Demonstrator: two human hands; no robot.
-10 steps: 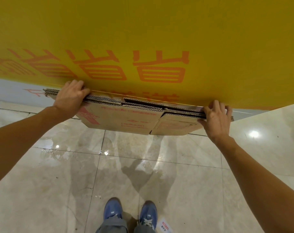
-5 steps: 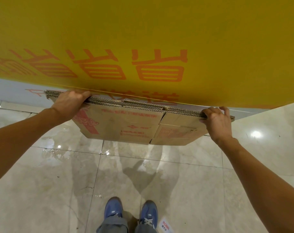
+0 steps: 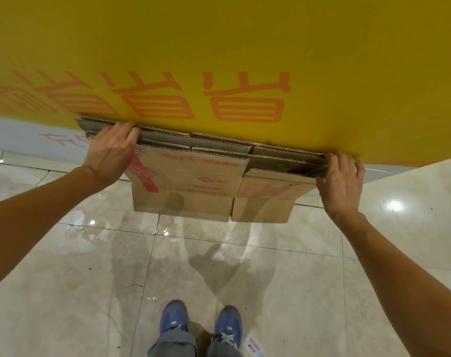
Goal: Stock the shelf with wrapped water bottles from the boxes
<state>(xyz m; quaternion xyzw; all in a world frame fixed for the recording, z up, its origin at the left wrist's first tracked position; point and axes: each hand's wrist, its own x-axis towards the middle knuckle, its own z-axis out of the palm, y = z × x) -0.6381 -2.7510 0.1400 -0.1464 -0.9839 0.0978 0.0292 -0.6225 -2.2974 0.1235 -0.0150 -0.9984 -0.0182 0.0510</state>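
A stack of flattened brown cardboard boxes (image 3: pixel 193 176) with red print stands on edge against a yellow wall panel (image 3: pixel 245 47) with large orange characters. My left hand (image 3: pixel 111 153) grips the stack's upper left edge, fingers curled over the top. My right hand (image 3: pixel 341 184) holds the upper right end, fingers curled round its corner. Several corrugated layers show along the top edge. No water bottles or shelf are in view.
Glossy beige floor tiles (image 3: pixel 219 266) spread below, with wet-looking patches at the left. My blue shoes (image 3: pixel 201 323) stand near the bottom centre, a small printed floor sticker (image 3: pixel 254 345) beside the right one. A pale grey wall base (image 3: pixel 26 135) runs under the yellow panel.
The flattened boxes have come further out and down from under the yellow panel, showing more of their printed face. Both hands have stayed on the stack's ends.
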